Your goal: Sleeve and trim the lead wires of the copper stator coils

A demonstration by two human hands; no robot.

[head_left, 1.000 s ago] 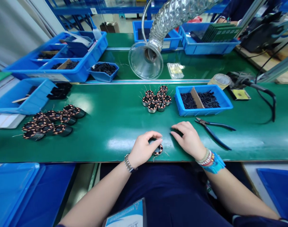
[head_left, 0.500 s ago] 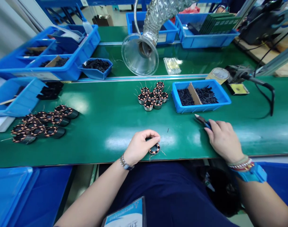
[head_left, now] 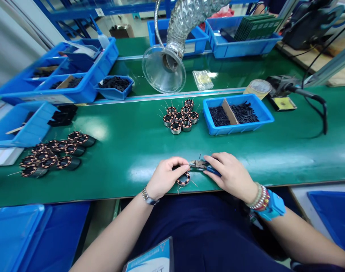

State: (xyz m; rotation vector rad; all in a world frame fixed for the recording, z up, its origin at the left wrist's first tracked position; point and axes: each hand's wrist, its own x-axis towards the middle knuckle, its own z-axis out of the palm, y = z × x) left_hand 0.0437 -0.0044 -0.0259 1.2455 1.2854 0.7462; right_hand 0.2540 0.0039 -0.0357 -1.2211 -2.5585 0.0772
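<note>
At the table's front edge, my left hand [head_left: 169, 172] is closed on a small ring-shaped motor stator [head_left: 186, 183] with copper windings. Thin wire ends stick out from the stator's lower side. The fingertips cover its upper part, so whether they pinch the ring or one of its wires is hard to see. My right hand [head_left: 230, 173] grips blue-handled cutting pliers [head_left: 199, 164], whose jaws point left and reach my left fingertips. A short black tube piece [head_left: 200, 156] lies just beyond the pliers.
Several stators [head_left: 176, 127] stand grouped ahead, beside a divided blue bin [head_left: 237, 129] of black tubing pieces. More stators with black bodies [head_left: 69, 163] lie at left, near blue trays [head_left: 33, 130]. A fume-extraction funnel [head_left: 163, 75] hangs over the middle. Cabled equipment [head_left: 286, 85] sits right.
My right hand has brought the pliers leftward from the right side of the table to my left fingertips. My left hand keeps its place at the stator. The view has shifted slightly.
</note>
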